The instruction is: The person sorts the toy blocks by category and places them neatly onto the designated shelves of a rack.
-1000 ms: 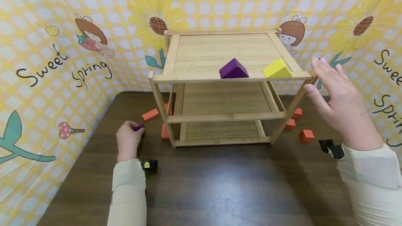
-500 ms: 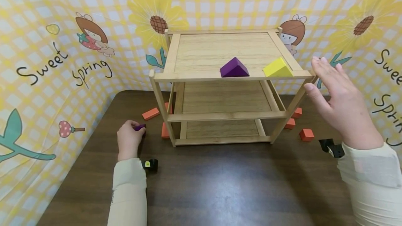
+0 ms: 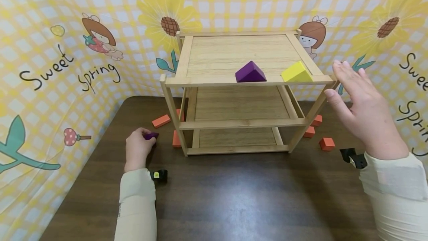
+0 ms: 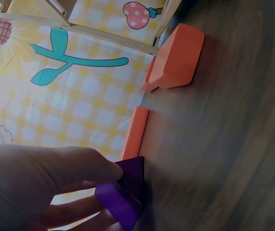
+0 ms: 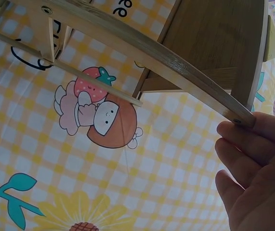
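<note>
Low at the left, my left hand point(image 3: 138, 150) pinches a purple triangular block point(image 3: 151, 135) between thumb and fingers, close over the dark table. In the left wrist view the same purple block point(image 4: 131, 185) shows a sloping face, with the thumb across it. My right hand point(image 3: 364, 111) is raised at the front right corner of a wooden three-tier shelf point(image 3: 234, 49). Its fingers are extended, and in the right wrist view the fingertips point(image 5: 226, 129) are right at the corner. Another purple triangular block point(image 3: 250, 73) and a yellow one point(image 3: 297, 72) stand on the top tier's front edge.
Orange blocks lie left of the shelf, one long block point(image 3: 161, 121) and another block point(image 3: 176, 139) by its leg. More orange blocks, such as a cube point(image 3: 326, 144), lie to its right. A checked, flower-printed cloth point(image 3: 234, 3) hangs behind the table point(image 3: 234, 196).
My left hand has shifted very slightly right, and more of the purple block now shows past its fingers. The right hand stays at the shelf corner.
</note>
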`<state>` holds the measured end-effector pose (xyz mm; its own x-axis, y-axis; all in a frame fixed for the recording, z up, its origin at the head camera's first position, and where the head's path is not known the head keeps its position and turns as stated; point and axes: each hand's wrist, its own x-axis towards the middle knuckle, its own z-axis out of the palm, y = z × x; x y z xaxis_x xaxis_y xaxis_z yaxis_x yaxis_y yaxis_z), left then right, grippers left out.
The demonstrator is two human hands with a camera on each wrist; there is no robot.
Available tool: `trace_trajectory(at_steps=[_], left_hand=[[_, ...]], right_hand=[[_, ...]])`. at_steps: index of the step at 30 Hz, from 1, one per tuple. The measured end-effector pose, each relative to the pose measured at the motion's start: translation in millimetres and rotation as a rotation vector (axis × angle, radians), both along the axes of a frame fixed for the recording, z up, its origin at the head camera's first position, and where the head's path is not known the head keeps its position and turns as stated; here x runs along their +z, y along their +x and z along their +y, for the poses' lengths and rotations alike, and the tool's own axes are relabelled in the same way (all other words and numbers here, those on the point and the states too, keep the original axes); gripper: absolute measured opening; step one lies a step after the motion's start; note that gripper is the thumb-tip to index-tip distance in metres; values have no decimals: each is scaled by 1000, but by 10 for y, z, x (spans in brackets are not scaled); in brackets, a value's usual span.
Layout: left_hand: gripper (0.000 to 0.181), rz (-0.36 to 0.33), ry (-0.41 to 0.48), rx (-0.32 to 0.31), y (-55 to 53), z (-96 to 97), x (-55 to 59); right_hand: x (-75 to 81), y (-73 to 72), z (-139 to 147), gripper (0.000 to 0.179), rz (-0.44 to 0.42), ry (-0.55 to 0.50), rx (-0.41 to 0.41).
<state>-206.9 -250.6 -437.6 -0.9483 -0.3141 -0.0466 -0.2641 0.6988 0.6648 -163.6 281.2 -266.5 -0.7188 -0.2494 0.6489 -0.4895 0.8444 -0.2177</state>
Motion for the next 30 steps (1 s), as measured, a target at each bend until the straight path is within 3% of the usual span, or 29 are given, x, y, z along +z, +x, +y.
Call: trace_trajectory(at_steps=[13, 21, 30], left_hand=[[34, 0, -26, -74, 18, -22, 35], [32, 22, -34, -101, 60, -64, 62], [31, 47, -40, -121, 44, -17, 130]], right_hand=[[4, 1, 10, 63, 5, 27, 0], [57, 31, 6, 68, -84, 104, 8], [85, 66, 50, 69, -112, 140, -7]])
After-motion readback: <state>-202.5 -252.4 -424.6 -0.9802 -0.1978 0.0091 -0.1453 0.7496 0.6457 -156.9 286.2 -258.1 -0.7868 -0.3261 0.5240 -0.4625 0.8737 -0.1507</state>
